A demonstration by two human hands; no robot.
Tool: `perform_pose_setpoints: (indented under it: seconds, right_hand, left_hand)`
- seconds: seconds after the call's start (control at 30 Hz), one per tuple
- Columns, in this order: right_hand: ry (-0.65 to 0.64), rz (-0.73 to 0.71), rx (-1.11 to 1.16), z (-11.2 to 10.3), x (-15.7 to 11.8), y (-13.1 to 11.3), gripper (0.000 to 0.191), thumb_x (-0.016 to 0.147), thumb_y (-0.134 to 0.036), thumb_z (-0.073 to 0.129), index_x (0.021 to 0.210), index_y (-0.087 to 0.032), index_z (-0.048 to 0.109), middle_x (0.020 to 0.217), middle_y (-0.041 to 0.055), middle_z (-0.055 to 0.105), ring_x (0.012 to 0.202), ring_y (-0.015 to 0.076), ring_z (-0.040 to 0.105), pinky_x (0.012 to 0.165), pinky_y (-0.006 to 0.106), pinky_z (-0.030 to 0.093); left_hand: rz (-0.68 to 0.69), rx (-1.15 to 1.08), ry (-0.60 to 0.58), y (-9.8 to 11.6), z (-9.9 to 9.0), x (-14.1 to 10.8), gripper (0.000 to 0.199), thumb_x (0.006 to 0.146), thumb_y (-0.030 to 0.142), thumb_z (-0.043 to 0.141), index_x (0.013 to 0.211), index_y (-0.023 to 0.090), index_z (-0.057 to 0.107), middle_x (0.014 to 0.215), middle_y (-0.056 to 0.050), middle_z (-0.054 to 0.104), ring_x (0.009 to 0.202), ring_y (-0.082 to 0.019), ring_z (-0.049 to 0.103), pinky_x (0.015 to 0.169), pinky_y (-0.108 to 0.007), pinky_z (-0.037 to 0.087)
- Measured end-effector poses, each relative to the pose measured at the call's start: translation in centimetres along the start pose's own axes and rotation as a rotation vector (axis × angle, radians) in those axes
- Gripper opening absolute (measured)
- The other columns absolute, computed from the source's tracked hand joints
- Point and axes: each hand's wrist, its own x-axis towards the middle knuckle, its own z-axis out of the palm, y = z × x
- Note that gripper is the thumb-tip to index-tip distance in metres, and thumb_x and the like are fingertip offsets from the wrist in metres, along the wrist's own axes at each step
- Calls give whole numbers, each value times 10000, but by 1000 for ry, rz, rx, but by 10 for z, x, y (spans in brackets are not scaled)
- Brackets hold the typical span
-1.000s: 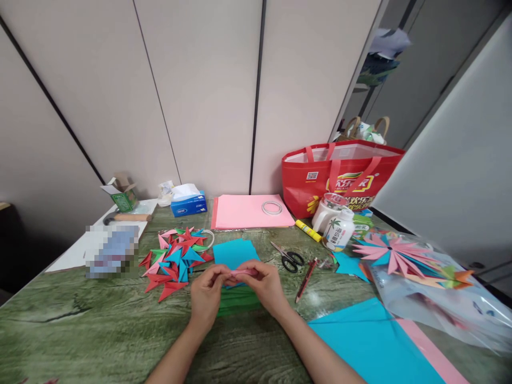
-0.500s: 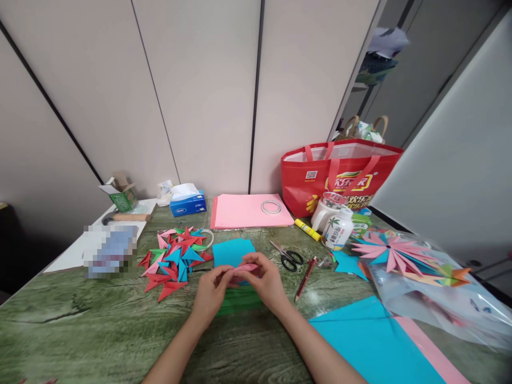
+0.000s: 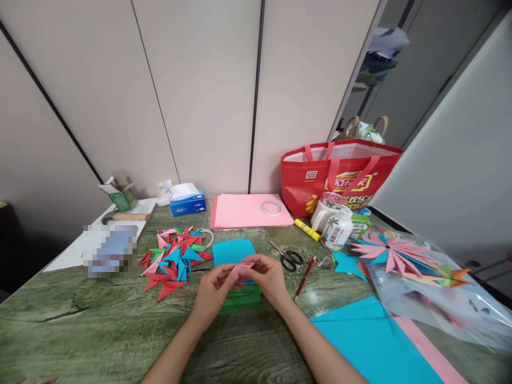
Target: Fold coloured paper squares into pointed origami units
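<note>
Pink paper (image 3: 242,267) is pinched by left hand (image 3: 211,292) and right hand (image 3: 271,280), both nearly closed. Its shape is poorly seen.

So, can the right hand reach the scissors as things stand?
Probably yes: the scissors lie close beside the right hand, and nothing visible blocks the way. But it holds the pink paper with the left hand, so it would likely need to let go first.

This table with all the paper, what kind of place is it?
Probably an indoor craft table, though whether at home or school I can't tell. Clues: scissors, a heap of folded paper pieces, and pink paper being handled.
</note>
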Motion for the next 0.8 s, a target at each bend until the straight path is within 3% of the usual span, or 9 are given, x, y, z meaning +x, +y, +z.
perform_pose_setpoints:
  seconds: [0.33,0.53,0.8]
  right_hand:
    - [32,23,60,2,-2,-5,254,510,-223,750,737,-170,651,677,37,710,631,206,659,584,298,533]
    - [4,26,65,3,-2,-9,178,536,-256,735,673,-174,657,618,20,700,556,184,647,534,281,528]
    - [-26,44,125,-2,1,-2,161,603,-275,697,713,-165,653,719,38,709,600,162,639,553,270,522]
  left_hand:
    - [-50,-51,6,-9,0,-2,166,693,307,602,747,158,651,597,-13,691,532,-185,641,546,-307,534]
    - [-28,-57,1,-5,2,-3,168,704,299,598,761,151,653,644,-28,700,548,-185,647,550,-304,539]
    - [-46,-55,-5,2,7,-6,187,714,315,581,796,149,605,691,-37,710,526,-174,644,528,-290,530]
